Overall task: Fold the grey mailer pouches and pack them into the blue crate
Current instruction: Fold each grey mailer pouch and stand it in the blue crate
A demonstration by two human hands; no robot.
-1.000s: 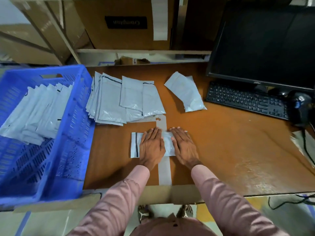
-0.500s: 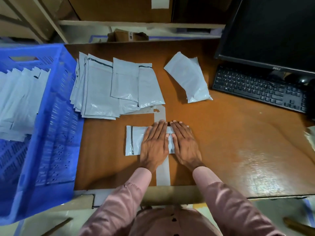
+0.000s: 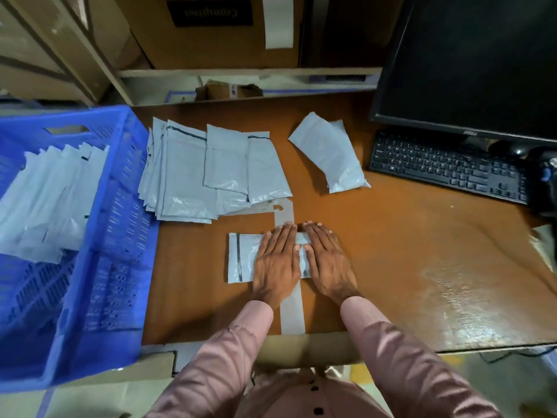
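Brown worktop [image 3: 391,236] fills the scene, with cardboard boxes on shelving at the far side and a dark monitor [image 3: 470,61] far right. Both hands are flat on one folded grey mailer pouch [image 3: 244,257] at the near centre: the left hand [image 3: 275,260] and the right hand [image 3: 327,260] lie side by side, fingers straight and pressing, with nothing curled into a grip. From a second ago, almost nothing has moved; the hands have stayed planted on the same pouch, so the crease is, by my reading, being pressed flat, and the pouch has not yet gone to the crate. Just left stands the blue crate [image 3: 99,297], with a row of folded pouches [image 3: 51,200] leaning inside it. Unfolded pouches wait in a stack [image 3: 193,170] on the far side of the hands, and one loose pouch [image 3: 328,152] lies further right near the black keyboard [image 3: 446,167]. A strip of pale tape [image 3: 291,312] runs under the hands. The monitor's bezel carries a small logo, too blurred to read with confidence, and the dark label [image 3: 209,13] on the box appears mirrored and illegible.
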